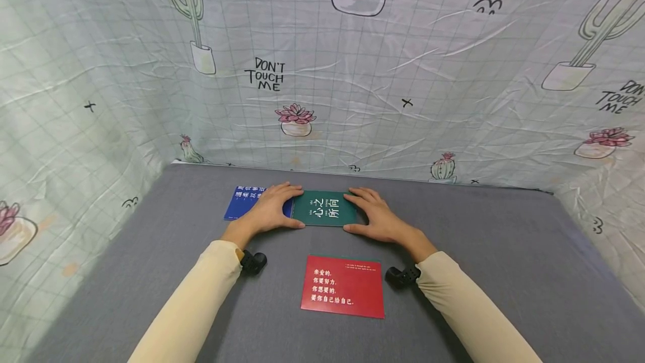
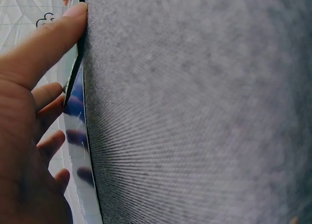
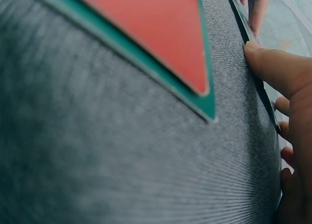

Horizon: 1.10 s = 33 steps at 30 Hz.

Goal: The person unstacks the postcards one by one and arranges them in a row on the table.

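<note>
A green card with white Chinese characters lies crosswise at the back of the table, between the two hands. My left hand holds its left end, thumb at the near edge and fingertips at the far edge. My right hand grips the right end the same way. A blue card with white writing lies partly hidden under the left hand. In the left wrist view, the left end of the green card tilts above the shiny blue card.
Nearer the front lies a red card with white writing; in the right wrist view a green card shows beneath it. The grey cloth tabletop ends at a hanging cactus-print sheet.
</note>
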Tool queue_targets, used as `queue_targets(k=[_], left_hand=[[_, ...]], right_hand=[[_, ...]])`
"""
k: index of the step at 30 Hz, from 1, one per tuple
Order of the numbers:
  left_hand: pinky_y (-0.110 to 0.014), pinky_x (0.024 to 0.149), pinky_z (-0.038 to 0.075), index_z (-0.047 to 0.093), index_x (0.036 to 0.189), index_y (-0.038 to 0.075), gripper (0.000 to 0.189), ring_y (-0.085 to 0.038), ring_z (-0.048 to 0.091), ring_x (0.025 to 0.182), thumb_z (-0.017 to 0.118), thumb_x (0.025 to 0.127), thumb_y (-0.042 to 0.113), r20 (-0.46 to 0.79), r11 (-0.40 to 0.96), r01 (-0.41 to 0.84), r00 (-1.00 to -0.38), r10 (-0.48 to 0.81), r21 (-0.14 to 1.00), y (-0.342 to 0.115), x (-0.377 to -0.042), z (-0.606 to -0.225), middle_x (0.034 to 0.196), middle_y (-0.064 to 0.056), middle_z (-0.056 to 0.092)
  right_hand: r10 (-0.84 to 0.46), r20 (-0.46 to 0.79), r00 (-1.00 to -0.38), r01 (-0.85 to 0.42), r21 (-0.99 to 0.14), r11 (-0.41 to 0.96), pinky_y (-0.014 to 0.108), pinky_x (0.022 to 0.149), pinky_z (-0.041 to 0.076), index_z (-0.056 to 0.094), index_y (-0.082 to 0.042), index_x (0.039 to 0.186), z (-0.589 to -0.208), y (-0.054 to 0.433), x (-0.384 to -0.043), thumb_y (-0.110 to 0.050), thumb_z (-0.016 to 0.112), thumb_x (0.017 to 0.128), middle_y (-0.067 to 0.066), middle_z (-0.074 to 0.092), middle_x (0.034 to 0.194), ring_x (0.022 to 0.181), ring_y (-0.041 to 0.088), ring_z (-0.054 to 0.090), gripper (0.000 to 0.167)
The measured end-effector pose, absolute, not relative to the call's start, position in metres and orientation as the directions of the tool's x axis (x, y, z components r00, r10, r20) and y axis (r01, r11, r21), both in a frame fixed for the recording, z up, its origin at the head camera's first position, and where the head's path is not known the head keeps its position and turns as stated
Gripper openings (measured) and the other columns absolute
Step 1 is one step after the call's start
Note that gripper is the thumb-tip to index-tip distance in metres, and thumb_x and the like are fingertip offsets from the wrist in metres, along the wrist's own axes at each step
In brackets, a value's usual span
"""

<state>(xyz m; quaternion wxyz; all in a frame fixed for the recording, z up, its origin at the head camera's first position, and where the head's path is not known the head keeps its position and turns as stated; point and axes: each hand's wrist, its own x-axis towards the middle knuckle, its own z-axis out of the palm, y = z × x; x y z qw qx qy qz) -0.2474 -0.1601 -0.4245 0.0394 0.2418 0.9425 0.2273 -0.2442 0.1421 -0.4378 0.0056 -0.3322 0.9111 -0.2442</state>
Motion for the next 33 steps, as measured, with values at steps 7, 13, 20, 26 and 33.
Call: queue_targets(k=[7,13,20,26,33], left_hand=[[-0.053,0.114,0.009,0.046,0.142,0.010,0.085,-0.031,0.019,0.142,0.080,0.073,0.045,0.034,0.782,0.428,-0.885,0.465,0.453,-0.1585,-0.2467,-0.4231,0.149,-0.007,0.039],[-0.054,0.113,0.009,0.047,0.142,0.010,0.084,-0.031,0.019,0.142,0.080,0.073,0.045,0.025,0.789,0.422,-0.887,0.461,0.446,-0.1585,-0.2454,-0.4209,0.149,-0.006,0.038],[-0.052,0.114,0.007,0.047,0.141,0.010,0.084,-0.031,0.018,0.142,0.080,0.072,0.046,0.017,0.795,0.426,-0.885,0.465,0.430,-0.1586,-0.2461,-0.4197,0.150,-0.005,0.038],[-0.052,0.114,0.007,0.048,0.141,0.010,0.084,-0.032,0.018,0.142,0.081,0.073,0.045,0.012,0.796,0.428,-0.883,0.468,0.428,-0.1584,-0.2464,-0.4190,0.149,-0.006,0.038],[-0.052,0.114,0.006,0.048,0.141,0.010,0.084,-0.031,0.018,0.143,0.080,0.072,0.046,0.009,0.798,0.430,-0.882,0.471,0.422,-0.1586,-0.2468,-0.4193,0.150,-0.005,0.038]], right_hand=[[-0.604,0.147,-0.783,-0.599,-0.442,0.668,0.060,0.108,0.019,0.041,-0.009,0.145,-0.4389,0.1428,-0.2456,-0.042,0.068,0.085,0.012,0.030,0.152,0.139,0.033,0.019,0.074],[-0.606,0.151,-0.781,-0.603,-0.436,0.668,0.060,0.108,0.019,0.041,-0.009,0.145,-0.4405,0.1431,-0.2457,-0.043,0.068,0.085,0.012,0.030,0.152,0.139,0.033,0.018,0.074],[-0.604,0.172,-0.778,-0.611,-0.432,0.664,0.058,0.107,0.023,0.044,-0.009,0.143,-0.4422,0.1423,-0.2458,-0.042,0.069,0.084,0.012,0.033,0.149,0.136,0.033,0.022,0.072],[-0.600,0.173,-0.781,-0.606,-0.442,0.662,0.058,0.107,0.023,0.045,-0.010,0.143,-0.4412,0.1421,-0.2451,-0.041,0.070,0.084,0.012,0.035,0.147,0.135,0.032,0.022,0.071],[-0.599,0.174,-0.781,-0.605,-0.449,0.658,0.057,0.107,0.023,0.046,-0.011,0.143,-0.4407,0.1426,-0.2451,-0.041,0.070,0.084,0.010,0.036,0.146,0.135,0.031,0.023,0.071]])
